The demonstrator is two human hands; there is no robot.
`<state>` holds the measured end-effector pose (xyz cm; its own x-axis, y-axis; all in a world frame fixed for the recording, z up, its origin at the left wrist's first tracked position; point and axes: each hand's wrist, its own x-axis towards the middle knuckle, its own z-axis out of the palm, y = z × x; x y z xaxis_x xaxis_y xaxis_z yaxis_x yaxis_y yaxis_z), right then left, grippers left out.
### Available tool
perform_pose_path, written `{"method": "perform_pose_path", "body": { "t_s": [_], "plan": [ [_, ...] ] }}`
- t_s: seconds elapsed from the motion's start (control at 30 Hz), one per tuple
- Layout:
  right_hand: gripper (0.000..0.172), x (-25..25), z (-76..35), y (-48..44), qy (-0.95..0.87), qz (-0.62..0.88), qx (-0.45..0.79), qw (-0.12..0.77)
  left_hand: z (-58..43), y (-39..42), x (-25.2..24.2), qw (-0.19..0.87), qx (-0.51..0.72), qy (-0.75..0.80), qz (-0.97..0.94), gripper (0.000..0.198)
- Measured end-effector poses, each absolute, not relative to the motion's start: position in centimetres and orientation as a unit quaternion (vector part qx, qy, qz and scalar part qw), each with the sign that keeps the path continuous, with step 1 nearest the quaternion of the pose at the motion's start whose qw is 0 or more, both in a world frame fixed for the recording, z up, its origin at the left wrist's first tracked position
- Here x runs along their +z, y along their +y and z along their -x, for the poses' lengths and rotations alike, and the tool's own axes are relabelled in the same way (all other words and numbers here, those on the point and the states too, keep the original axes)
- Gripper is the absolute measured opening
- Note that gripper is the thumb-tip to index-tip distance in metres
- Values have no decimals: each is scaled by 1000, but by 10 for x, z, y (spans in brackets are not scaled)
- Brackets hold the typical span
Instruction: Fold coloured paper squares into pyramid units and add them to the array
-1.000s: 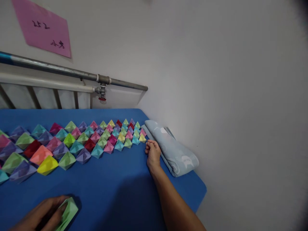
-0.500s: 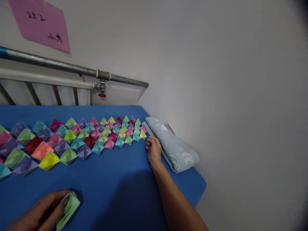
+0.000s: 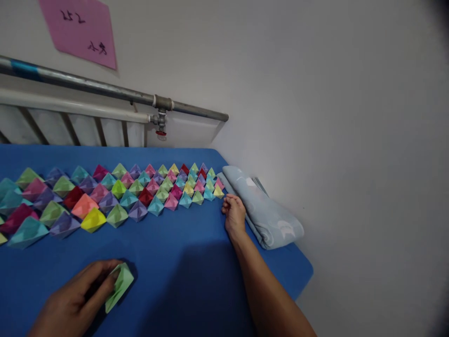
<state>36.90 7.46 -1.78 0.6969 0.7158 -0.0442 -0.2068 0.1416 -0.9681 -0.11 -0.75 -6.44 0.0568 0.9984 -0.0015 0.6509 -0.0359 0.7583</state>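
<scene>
My left hand (image 3: 79,292) is closed around a light green folded paper boat (image 3: 120,286), thumb and fingers pinching its side just above the blue tabletop (image 3: 168,262). Farther back, my right hand (image 3: 234,213) rests on the table with its fingers curled in, and nothing shows in them. Its fingertips are close beside a small yellow paper boat (image 3: 218,192) at the right end of the rows; whether they touch it I cannot tell. Several rows of colourful paper boats (image 3: 117,215) run leftward across the table, packed side by side.
A folded pale blue cloth (image 3: 261,210) with white patterns lies at the right edge, against the wall. Behind the table are a white radiator (image 3: 115,133), a metal pipe (image 3: 105,89) and a valve (image 3: 161,120). A pink paper sign (image 3: 82,30) hangs above.
My view has turned slightly left and down, so the scene sits farther right and higher. Both hands keep nearly the same places on the table, the left still holding the green paper boat.
</scene>
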Motion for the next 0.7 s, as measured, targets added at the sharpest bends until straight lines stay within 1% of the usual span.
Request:
{"method": "perform_pose_path", "body": {
  "t_s": [0.1,0.27,0.53,0.7],
  "plan": [
    [21,-17,-368,74,-226,572,320,721,2,-8,-63,333,282,593,-677,40],
    [22,-16,-367,74,-235,574,316,718,-2,-7,-55,331,305,579,-680,37],
    [23,-14,-366,75,-233,580,317,713,-11,-7,-27,326,314,566,-689,35],
    [24,-13,-365,75,-230,580,317,714,-13,-7,-26,331,322,551,-696,32]
  ]
}}
